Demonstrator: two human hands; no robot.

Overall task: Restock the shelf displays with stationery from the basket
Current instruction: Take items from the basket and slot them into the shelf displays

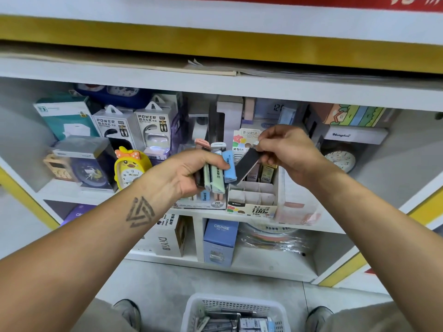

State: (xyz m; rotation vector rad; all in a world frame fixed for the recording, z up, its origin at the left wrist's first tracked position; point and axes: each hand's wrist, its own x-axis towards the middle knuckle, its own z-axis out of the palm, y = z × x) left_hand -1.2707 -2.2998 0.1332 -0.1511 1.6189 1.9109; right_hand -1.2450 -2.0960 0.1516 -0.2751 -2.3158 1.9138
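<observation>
Our left hand [191,173] curls tight around a fan of slim lead cases [215,173], their long axes running from 6 to 12 o'clock. Our right hand [285,149] pinches a black case [247,166] by its upper end; it slants from 1 down to 7 o'clock above the divided display box [251,200]. Both forearms reach forward to the shelf. The basket [235,312] sits on the floor at 6 o'clock.
</observation>
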